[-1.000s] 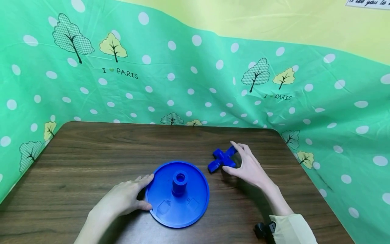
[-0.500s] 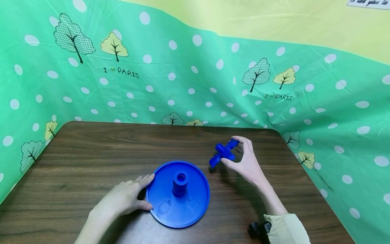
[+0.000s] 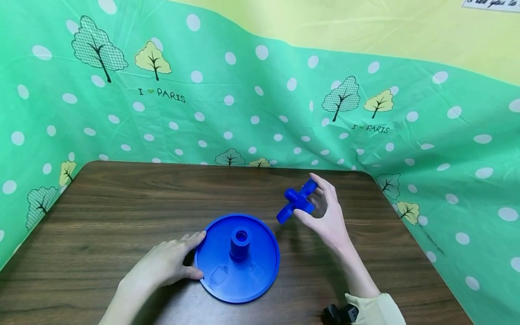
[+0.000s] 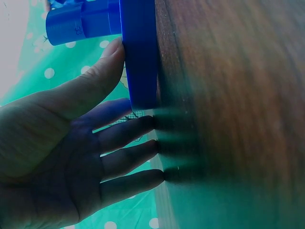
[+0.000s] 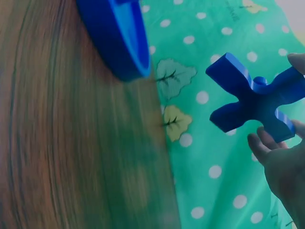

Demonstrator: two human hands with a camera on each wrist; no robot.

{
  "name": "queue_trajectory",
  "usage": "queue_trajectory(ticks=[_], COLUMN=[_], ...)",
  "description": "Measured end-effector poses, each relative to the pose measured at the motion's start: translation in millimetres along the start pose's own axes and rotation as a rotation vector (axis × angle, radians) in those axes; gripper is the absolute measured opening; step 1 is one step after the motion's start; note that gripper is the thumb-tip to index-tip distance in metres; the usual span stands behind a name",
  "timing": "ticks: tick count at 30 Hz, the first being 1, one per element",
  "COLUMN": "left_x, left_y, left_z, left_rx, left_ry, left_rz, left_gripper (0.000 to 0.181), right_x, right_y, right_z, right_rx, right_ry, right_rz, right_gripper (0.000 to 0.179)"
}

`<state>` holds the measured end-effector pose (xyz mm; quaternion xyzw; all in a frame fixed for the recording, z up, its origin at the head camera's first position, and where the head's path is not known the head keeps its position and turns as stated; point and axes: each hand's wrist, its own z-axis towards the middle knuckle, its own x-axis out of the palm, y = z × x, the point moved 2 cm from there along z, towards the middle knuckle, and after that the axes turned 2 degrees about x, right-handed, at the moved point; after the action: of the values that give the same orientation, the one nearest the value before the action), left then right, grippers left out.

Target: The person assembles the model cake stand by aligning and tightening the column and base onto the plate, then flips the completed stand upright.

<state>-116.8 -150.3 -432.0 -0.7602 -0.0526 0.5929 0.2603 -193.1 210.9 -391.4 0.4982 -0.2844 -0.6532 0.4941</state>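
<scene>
A round blue base [image 3: 260, 253] with a raised rim and a hollow upright post [image 3: 239, 246] lies flat on the wooden table. My left hand [image 3: 168, 259] holds its left edge between thumb and index finger; in the left wrist view the other fingertips [image 4: 156, 177] reach down to the tabletop. To the right of the base, above the table, my right hand [image 3: 329, 216] grips a blue cross-shaped piece [image 3: 299, 201] by its arms. That piece is tilted and has a short round stub on one face. In the right wrist view the cross [image 5: 255, 102] shows four arms.
The brown wood-grain table [image 3: 162, 194] ends at a back edge, against a green polka-dot cloth [image 3: 260, 104] printed with trees. A black wrist device [image 3: 340, 313] sits at the right sleeve [image 3: 375, 309].
My right hand has taken hold of the cross-shaped piece and lifted it off the table, tilting it. My left hand and the base have stayed in place.
</scene>
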Motion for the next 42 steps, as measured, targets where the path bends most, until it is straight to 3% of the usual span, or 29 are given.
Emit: queue_trajectory(ticks=[6, 21, 34, 42], left_x=[-1.0, -3.9, -5.1, -6.6], left_y=[1.7, 4.0, 6.4, 6.1], left_z=[0.2, 2.5, 5.0, 6.3], left_rx=[0.005, 0.008, 0.021, 0.024], left_ry=[0.003, 0.012, 0.016, 0.019], left_rz=[0.001, 0.008, 0.008, 0.009], left_gripper=[0.094, 0.094, 0.095, 0.095], right_x=[10, 43, 74, 87], right_y=[17, 44, 59, 62], right_z=[-5.9, -19.9, -31.3, -36.6], right_rx=[-0.082, -0.115, -0.205, -0.206], right_ry=[0.03, 0.12, 0.241, 0.296], right_rz=[0.065, 0.189, 0.073, -0.055], right_gripper=[0.092, 0.094, 0.095, 0.095])
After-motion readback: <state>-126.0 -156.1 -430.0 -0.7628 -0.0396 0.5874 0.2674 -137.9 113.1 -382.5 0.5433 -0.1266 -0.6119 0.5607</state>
